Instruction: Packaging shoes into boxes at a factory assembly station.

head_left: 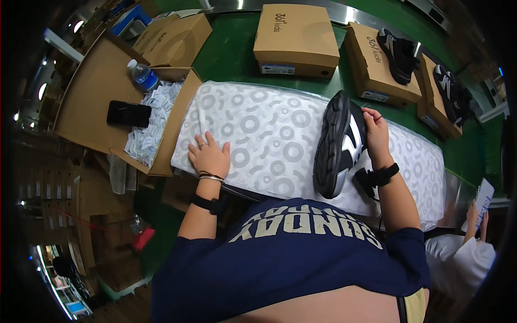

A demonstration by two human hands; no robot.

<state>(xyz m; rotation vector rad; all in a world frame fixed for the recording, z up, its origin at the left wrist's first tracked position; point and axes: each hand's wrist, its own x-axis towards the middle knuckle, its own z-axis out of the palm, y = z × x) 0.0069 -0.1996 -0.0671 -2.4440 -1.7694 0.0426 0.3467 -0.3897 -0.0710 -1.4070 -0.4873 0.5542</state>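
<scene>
While the right hand (376, 134) grips the shoe (338, 148) above the right half of the paper (250, 141), its fingers curl tight on the upper, probably so the sole stays turned leftward; whether shoe and paper touch, I cannot tell. Near the paper's left end, the left hand (210, 160) rests on it with fingers spread, holding nothing, perhaps for support. Left of the paper, an open box (89, 107) seemingly keeps sachets (158, 107) within reach; beyond its right part, boxes (369, 71) bear other shoes (399, 56).
</scene>
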